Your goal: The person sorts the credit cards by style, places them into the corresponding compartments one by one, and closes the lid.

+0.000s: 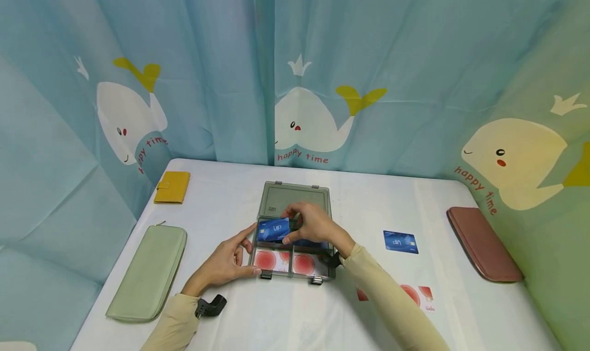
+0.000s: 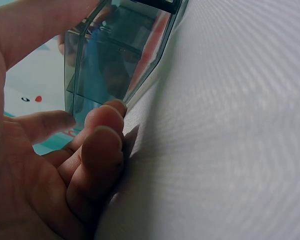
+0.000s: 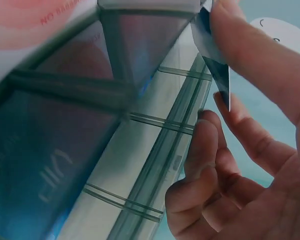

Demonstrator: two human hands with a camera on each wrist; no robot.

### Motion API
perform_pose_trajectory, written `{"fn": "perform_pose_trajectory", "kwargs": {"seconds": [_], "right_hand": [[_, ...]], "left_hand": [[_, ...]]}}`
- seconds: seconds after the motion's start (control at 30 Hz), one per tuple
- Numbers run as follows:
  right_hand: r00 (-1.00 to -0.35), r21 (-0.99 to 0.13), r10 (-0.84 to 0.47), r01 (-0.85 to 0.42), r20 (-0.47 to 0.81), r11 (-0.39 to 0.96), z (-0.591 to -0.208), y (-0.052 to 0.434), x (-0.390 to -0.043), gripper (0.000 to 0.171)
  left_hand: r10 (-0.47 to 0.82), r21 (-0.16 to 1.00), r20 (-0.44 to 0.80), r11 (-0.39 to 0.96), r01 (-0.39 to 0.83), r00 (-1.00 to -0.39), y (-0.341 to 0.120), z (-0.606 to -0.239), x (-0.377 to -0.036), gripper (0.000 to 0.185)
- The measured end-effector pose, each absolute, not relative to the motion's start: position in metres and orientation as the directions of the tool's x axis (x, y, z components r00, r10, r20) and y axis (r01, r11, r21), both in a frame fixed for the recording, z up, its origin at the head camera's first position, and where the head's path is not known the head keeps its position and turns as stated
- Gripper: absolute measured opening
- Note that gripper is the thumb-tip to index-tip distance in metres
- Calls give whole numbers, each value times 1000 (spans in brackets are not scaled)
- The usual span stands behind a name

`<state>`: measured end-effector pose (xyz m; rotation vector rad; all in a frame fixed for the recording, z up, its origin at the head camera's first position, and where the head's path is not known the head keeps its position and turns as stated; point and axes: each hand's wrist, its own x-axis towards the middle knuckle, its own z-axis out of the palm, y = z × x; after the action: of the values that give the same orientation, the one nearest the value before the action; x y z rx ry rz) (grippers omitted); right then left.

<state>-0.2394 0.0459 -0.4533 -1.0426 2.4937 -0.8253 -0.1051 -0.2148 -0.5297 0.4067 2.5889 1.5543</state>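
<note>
In the head view, we saw red-and-white cards (image 1: 265, 260) in the near half of a tinted case (image 1: 290, 275). At left, the left hand (image 1: 226, 261) spread thumb and forefinger along its side, probably steadying it. Farther off, the right hand (image 1: 314, 224) pinched a blue card (image 1: 273, 231) by its right end at the far half, probably leaving the left end free. Beyond, the lid (image 1: 295, 194) lay open.
</note>
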Motion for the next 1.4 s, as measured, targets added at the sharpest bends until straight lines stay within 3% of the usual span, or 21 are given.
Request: {"fn": "perform_pose_trajectory", "kwargs": {"seconds": [0.4,0.7,0.87,1.13,1.4], "right_hand": [[-660,-532,-744,-596,-101,601,-448,42,-239,62],[-635,-682,-766,-515,-104,519,-446,52,-245,57],[-637,-723,-769,-513,-40,463,-442,69,-251,51],[-694,-757,-717,-504,67,417,-443,129,-262,50],[-809,-766,-584,-419,70,488,-452,206,-265,54]], "left_hand": [[278,878,43,447,169,-960,-213,-528,-106,107],[273,878,48,447,171,-961,-214,-527,-105,106],[267,877,35,454,158,-963,-214,-528,-105,107],[270,877,51,449,173,-962,-214,-529,-105,107],[266,878,42,450,163,-963,-214,-530,-105,106]]}}
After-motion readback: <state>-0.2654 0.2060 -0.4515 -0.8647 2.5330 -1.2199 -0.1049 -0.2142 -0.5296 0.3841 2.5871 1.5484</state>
